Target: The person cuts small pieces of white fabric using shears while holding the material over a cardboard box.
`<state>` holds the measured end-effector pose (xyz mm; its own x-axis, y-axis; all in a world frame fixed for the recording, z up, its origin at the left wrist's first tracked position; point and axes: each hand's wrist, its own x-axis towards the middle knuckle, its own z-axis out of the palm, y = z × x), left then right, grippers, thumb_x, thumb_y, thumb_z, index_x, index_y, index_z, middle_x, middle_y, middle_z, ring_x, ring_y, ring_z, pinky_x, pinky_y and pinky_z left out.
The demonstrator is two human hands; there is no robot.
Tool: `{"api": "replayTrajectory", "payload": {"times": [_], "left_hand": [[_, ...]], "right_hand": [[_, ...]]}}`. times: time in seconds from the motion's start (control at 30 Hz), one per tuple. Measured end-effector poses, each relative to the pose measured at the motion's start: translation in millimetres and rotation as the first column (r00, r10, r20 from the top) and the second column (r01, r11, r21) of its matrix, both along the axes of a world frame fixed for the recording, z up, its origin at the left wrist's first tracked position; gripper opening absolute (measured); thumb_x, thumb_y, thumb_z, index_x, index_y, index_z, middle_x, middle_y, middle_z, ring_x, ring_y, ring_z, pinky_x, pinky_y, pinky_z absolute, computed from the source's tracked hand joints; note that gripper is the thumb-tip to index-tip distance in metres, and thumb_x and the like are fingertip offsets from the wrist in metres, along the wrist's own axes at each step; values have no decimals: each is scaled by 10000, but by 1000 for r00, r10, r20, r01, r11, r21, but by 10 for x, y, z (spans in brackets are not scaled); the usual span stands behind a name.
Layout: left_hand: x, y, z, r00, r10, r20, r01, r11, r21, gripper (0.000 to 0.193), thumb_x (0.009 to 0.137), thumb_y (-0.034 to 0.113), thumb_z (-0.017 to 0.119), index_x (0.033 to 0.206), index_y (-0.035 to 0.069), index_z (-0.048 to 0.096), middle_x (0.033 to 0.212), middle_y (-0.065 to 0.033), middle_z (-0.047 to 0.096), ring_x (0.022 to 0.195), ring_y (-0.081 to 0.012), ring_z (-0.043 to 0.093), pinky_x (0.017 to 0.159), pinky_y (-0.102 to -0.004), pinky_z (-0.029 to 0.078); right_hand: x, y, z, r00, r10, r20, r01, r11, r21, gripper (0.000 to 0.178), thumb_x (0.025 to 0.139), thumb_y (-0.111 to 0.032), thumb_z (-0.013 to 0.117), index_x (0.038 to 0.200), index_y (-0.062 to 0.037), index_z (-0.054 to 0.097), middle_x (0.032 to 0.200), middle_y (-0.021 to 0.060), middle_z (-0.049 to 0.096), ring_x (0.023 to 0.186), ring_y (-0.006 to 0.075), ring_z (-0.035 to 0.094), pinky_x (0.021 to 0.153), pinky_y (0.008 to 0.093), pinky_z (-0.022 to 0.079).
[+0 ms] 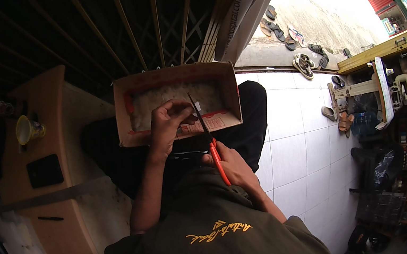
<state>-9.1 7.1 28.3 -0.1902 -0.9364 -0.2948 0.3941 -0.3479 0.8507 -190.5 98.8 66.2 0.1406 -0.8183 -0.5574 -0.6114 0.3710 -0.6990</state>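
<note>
My right hand (pixel 235 166) is closed around the red handles of a pair of scissors (pixel 216 157), whose dark blades point up and away over the near side of the box. My left hand (pixel 165 127) is in a pinch just left of the blades, with a small white piece (pixel 197 107) at its fingertips; what kind of piece it is does not show clearly. Beneath both hands an open cardboard box (pixel 230 93) rests across my lap. Pale, fluffy-looking material (pixel 155 98) covers its bottom.
At left a wooden table (pixel 58 226) bears a yellow-white cup (pixel 26 129), a dark flat device (pixel 44 171) and a pen (pixel 50 219). A metal folding gate (pixel 156 22) and a white bag (pixel 243 12) stand ahead. Sandals (pixel 304 64) lie by the doorway; a sewing machine (pixel 364 88) is at right.
</note>
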Motion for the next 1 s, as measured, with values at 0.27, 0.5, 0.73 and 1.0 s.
{"api": "replayTrajectory", "payload": {"times": [0.27, 0.5, 0.73, 1.0], "left_hand": [[10, -34, -90, 998, 61, 31, -61, 998, -4, 136, 888, 34, 696, 997, -22, 637, 876, -90, 695, 765, -159, 700, 680, -257, 576], [28, -21, -110, 1000, -11, 22, 12, 999, -38, 159, 897, 61, 694, 1028, 5, 625, 867, -52, 682, 717, -97, 654, 622, -209, 510], [15, 21, -53, 997, -31, 73, 32, 999, -18, 139, 890, 57, 702, 1004, 10, 638, 837, -47, 690, 691, -82, 644, 614, -205, 504], [-2, -13, -179, 992, -19, 124, 26, 998, -50, 157, 883, 40, 705, 1008, -24, 636, 853, -78, 696, 694, -85, 645, 621, -213, 515]], "right_hand": [[-14, -47, -17, 1000, -11, 19, 9, 995, 103, 617, 897, -563, 588, 996, 45, 596, 742, 237, 612, 752, 402, 621, 707, 453, 448], [-47, 242, -42, 999, 39, -1, -39, 998, 46, 696, 896, -617, 541, 1169, 22, 504, 875, 278, 639, 903, 465, 626, 796, 500, 458], [32, 38, -13, 999, 38, -2, -38, 998, 40, 725, 882, -639, 547, 1147, 34, 503, 938, 291, 639, 945, 474, 617, 814, 511, 450], [-34, -97, 16, 999, 16, 45, -19, 998, 66, 643, 911, -569, 569, 1017, 64, 587, 727, 188, 591, 684, 297, 588, 685, 403, 456]]}}
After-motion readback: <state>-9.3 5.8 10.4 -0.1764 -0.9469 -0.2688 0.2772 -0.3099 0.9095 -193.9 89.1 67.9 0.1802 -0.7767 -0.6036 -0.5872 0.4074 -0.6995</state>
